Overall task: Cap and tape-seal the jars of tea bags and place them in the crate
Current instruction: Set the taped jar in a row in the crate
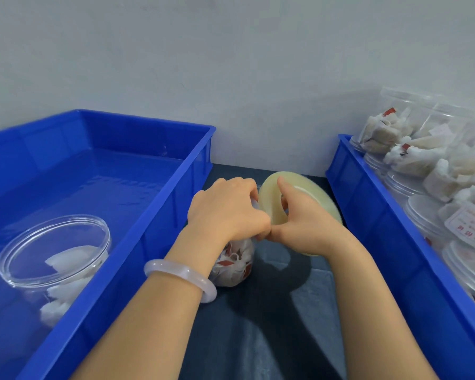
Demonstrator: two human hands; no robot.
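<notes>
Clear plastic jar of tea bags [236,267] upright on dark worktop [272,325]; left hand [225,209] curled over its top. Right hand [305,229] grips pale translucent tape roll [266,194] through core. Jar probably light, thin-walled, slippery: hold by rim, not sides.

From where I stand, the table [299,311] is covered in a dark, blue-grey sheet, faintly creased, with a dull, paler sheen on the stretch nearer to me and soft-edged shadows lying across its middle. Straight behind the table rises a plain wall [231,64], pale grey-white and matte, which meets the table's far edge in a clean straight line. The light is cool and even, leaving the wall lightest in the band just above the table and greying off towards the top, with no hard edges to any shadow.
</notes>
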